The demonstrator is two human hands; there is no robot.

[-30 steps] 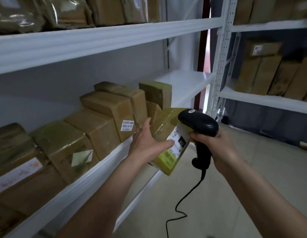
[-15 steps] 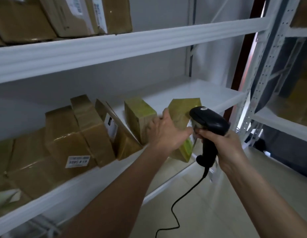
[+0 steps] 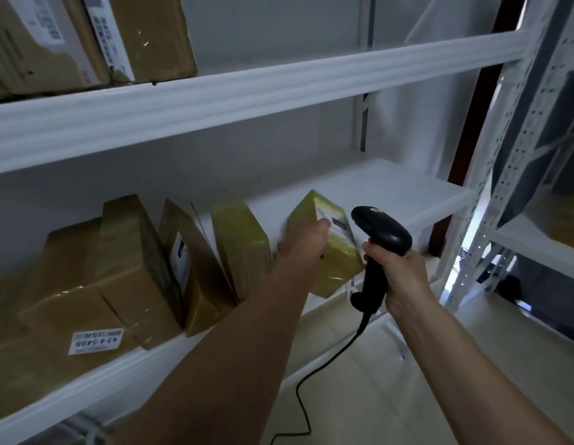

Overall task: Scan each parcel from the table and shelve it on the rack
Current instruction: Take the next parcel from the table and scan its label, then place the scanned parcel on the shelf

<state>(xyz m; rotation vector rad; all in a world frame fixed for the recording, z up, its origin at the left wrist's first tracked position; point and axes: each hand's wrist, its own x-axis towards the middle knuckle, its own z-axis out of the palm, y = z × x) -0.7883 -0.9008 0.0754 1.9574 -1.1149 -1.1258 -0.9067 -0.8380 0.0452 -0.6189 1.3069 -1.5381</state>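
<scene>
We see two bare arms, with no sleeves up to the picture's edge. The left hand (image 3: pixel 306 242) and right hand (image 3: pixel 402 277) seem ringless, though blurry.

Both bare forearms reach forward from the bottom edge. The left hand (image 3: pixel 306 240) is stretched out furthest, thumb over the near face of a parcel (image 3: pixel 335 252), fingers hidden behind it. The right hand (image 3: pixel 398 277), slightly nearer, has its grip wrapped round a scanner (image 3: pixel 380 239) handle, knuckles rightward.
</scene>
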